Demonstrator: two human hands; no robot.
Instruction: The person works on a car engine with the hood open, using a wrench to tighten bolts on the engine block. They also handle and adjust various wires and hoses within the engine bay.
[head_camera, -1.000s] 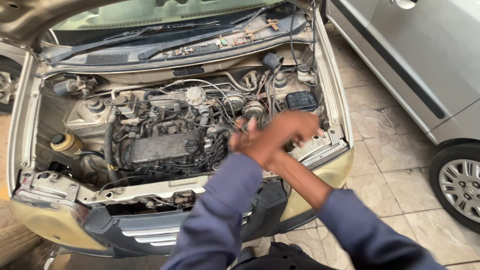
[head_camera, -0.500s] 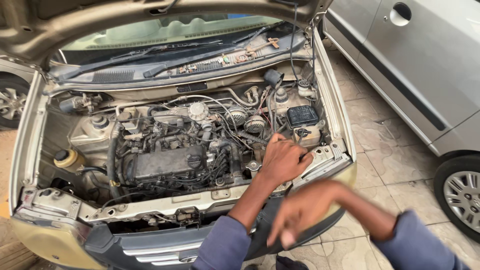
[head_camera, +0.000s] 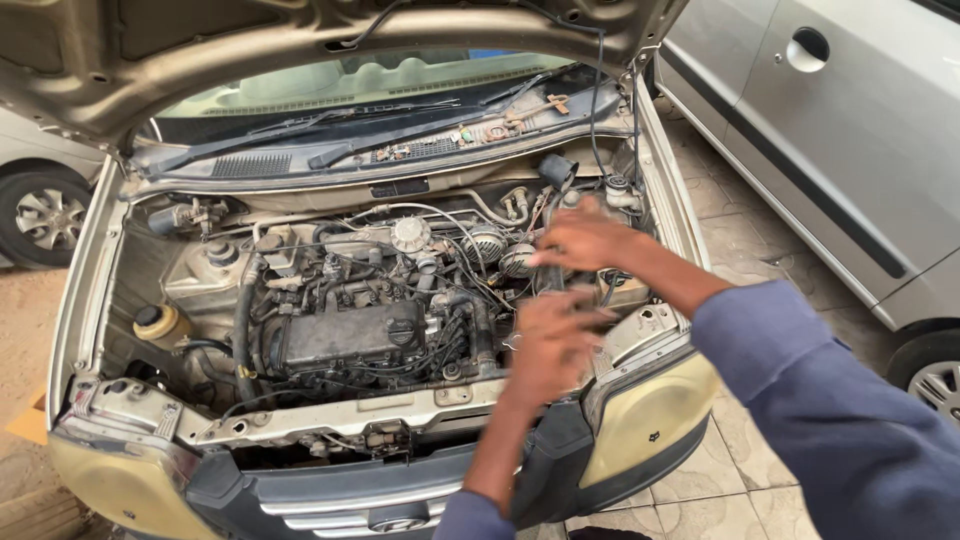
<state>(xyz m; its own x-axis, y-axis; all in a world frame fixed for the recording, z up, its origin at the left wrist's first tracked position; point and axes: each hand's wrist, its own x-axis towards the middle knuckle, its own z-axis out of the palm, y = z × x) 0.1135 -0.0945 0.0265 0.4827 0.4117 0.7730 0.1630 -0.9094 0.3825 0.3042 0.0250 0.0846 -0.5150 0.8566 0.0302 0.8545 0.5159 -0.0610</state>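
Over right side of engine bay: your right hand (head_camera: 585, 240) rests on dark boxy battery (head_camera: 612, 290), fingers spread, not gripping. Left hand (head_camera: 548, 345) hovers just before it, blurred; grip unclear. Battery likely heavy, rigid; take hold low at both ends, avoid cables (head_camera: 470, 275).

Open engine bay (head_camera: 340, 330) under raised bonnet (head_camera: 300, 50), left hand (head_camera: 550, 345) and right hand (head_camera: 585, 238) over its right side, both blurred

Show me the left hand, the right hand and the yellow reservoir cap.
left hand (head_camera: 548, 345), head view, back of the hand
right hand (head_camera: 585, 240), head view, back of the hand
yellow reservoir cap (head_camera: 148, 316), head view, top of the dark cap
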